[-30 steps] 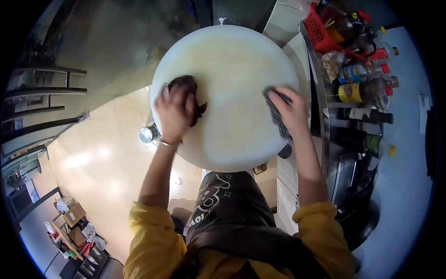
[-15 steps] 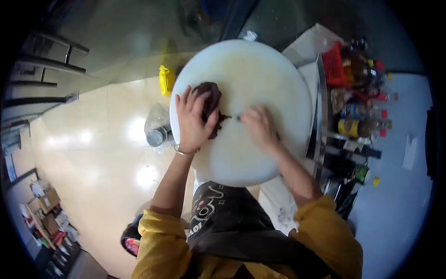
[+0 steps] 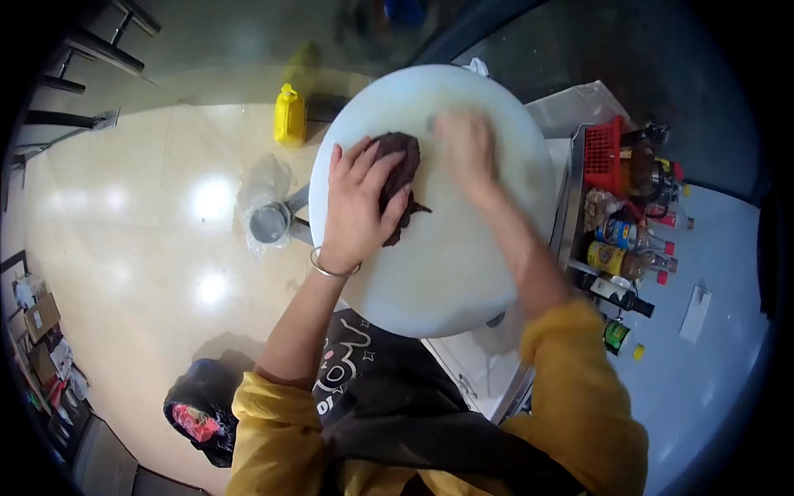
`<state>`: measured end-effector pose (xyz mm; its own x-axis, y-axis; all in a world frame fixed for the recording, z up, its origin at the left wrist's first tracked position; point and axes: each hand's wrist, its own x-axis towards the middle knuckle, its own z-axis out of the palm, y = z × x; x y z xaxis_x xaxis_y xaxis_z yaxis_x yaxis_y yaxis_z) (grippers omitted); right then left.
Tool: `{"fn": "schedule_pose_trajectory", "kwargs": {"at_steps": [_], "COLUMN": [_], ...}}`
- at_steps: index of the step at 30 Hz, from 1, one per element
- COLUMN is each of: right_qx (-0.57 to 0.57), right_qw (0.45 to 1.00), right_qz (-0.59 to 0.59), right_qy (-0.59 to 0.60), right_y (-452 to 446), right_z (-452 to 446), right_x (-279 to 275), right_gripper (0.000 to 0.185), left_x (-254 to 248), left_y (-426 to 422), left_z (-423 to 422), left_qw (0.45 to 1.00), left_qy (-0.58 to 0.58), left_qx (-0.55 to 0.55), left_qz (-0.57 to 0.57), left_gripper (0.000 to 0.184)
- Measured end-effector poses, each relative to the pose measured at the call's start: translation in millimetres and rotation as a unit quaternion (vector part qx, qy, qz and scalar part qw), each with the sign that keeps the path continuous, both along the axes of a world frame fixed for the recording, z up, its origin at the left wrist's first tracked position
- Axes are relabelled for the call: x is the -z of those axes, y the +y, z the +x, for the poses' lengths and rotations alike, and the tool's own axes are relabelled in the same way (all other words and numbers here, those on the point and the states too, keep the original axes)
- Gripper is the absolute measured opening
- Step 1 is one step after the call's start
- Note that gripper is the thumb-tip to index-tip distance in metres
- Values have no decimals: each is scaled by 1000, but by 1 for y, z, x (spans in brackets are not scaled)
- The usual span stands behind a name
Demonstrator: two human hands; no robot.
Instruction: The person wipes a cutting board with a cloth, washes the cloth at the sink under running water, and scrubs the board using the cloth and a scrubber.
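A dark reddish-brown piece of what looks like meat (image 3: 400,171) lies on a round white cutting board (image 3: 447,281), with a thin strip sticking out at its right side. My left hand (image 3: 357,207) rests over its left part, fingers across the top and thumb along the near side, holding it against the board. To the upper right, over the board and apart from the meat, is my right hand (image 3: 467,149). It is smeared by motion but looks closed; a small grey bit shows at its fingertips, too blurred to name.
Left of the board are a yellow jug (image 3: 289,116) and a grey container in clear plastic (image 3: 269,223). On the right stand a red basket (image 3: 604,155) and several sauce bottles (image 3: 612,258). A black bag (image 3: 203,409) sits on the floor at lower left.
My right hand has moved away from the meat's strip, up toward the far side of the board. My left hand stays on the meat. The whole view has shifted slightly.
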<state>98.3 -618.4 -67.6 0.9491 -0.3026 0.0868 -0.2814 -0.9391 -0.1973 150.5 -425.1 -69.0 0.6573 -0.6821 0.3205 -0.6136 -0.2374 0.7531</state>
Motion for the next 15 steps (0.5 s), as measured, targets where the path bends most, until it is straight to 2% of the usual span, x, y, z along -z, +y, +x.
{"fn": "schedule_pose_trajectory", "kwargs": {"at_steps": [1,3,4,5,6,8,10,12,14,15], "right_qx": [-19,-13,3,40,-42,-141,-57,-36,-36,-4], "right_qw": [992,992,992,998,991,960,989,990,985,997], "right_qz": [-59,-56,-58,39,36,35,-14,-44,-45,-64], "right_qy": [-107,-111,-109,-5,-123,-239,-135,-130,-163,-41], "right_y": [-26,-29,-25,-3,22,26,3,-30,-38,-21], "right_z": [29,38,34,8,-22,-24,-8,39,46,24], "right_x": [8,6,3,-5,-5,-1,5,4,4,4], "right_gripper": [8,9,10,10,10,10,9,9,10,9], "left_x": [0,1,-1,-2,-3,-1,0,1,3,0], "left_y": [1,-1,1,1,0,1,0,0,0,1], "left_z": [1,4,2,3,5,1,1,1,4,2], "left_qw": [1000,1000,1000,1000,1000,1000,1000,1000,1000,1000], "left_qy": [-1,-5,-4,-6,-13,19,9,-3,-6,-8], "left_qx": [1,-4,1,2,-6,-1,-1,-2,-4,-3], "left_qz": [-5,-6,-10,-9,-21,-14,-7,-16,-11,-15], "left_gripper": [38,39,39,39,39,38,38,38,38,37]}}
